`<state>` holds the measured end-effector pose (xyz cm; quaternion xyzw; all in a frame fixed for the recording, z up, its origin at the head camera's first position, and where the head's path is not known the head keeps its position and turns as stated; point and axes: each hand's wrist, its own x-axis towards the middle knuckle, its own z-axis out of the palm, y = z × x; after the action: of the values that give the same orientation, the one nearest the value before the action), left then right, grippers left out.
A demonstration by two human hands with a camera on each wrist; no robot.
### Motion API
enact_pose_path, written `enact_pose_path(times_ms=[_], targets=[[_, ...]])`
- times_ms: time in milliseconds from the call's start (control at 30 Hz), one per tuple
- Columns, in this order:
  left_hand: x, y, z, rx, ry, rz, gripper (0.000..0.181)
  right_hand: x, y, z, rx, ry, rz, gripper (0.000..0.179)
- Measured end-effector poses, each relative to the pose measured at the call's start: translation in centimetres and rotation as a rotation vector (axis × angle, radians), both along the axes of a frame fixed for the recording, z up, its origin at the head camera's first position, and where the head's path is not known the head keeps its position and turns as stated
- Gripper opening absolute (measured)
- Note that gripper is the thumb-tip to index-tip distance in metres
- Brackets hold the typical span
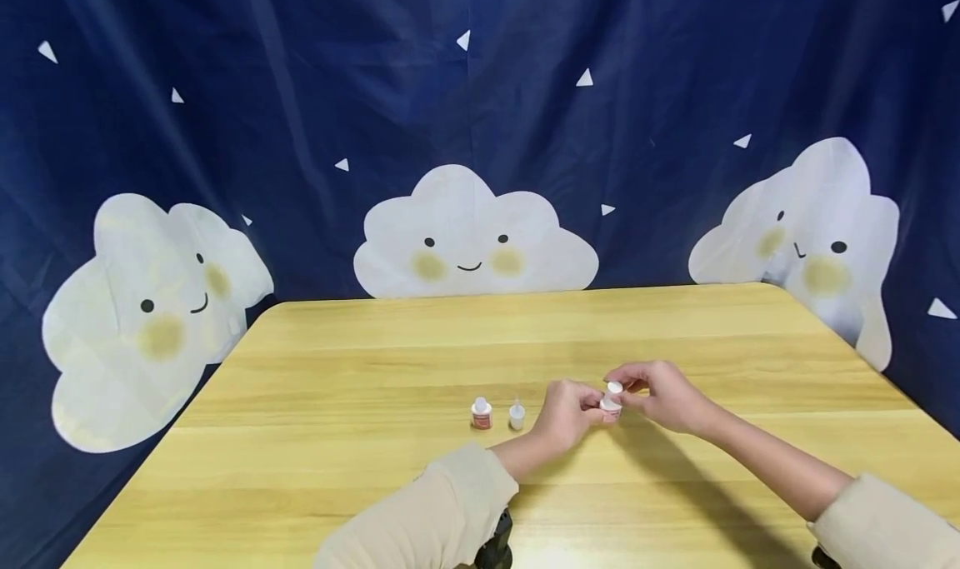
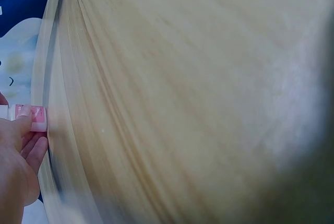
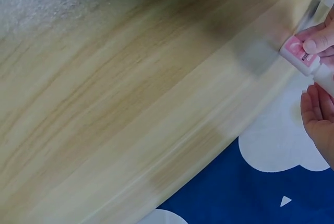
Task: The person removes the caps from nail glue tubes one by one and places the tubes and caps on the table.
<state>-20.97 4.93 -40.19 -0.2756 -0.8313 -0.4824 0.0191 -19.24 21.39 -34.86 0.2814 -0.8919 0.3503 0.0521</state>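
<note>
My left hand [image 1: 566,415] grips a small white bottle [image 1: 611,411] with a pink label, over the right half of the table. Fingers and thumb of my right hand [image 1: 667,396] pinch the white cap [image 1: 615,387] at the bottle's top. Seen from the right wrist, the bottle [image 3: 300,55] tilts, with its cap [image 3: 324,78] at the neck; whether the cap is screwed tight I cannot tell. To the left of my left hand stand a second small bottle [image 1: 482,417] with a reddish label and a little white piece [image 1: 517,416] with a narrow tip.
A wood-grain table [image 1: 337,469] spreads beneath both hands. Behind it hangs a dark blue curtain [image 1: 300,69] with white clouds and small triangles. A black object [image 1: 495,544] shows under the left sleeve [image 1: 427,511].
</note>
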Motion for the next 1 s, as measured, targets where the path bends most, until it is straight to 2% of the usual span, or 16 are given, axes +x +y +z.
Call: enact_pose_path(times_ms=[233,467,800,1000], targets=[[-0.02,0.06,0.07,-0.005,0.012,-0.004,0.015,0.09,-0.19,-0.23,0.004,0.011,-0.079,0.021],[0.02,0.10,0.23,-0.001,-0.030,0.004,0.015,0.08,-0.46,-0.35,-0.003,0.042,-0.137,0.008],[-0.02,0.19,0.20,0.015,-0.063,0.004,0.017,0.00,-0.41,-0.06,-0.003,0.020,-0.123,0.004],[-0.05,0.12,0.18,0.010,-0.047,0.002,0.016,-0.12,-0.21,0.22,-0.007,0.030,-0.097,0.005]])
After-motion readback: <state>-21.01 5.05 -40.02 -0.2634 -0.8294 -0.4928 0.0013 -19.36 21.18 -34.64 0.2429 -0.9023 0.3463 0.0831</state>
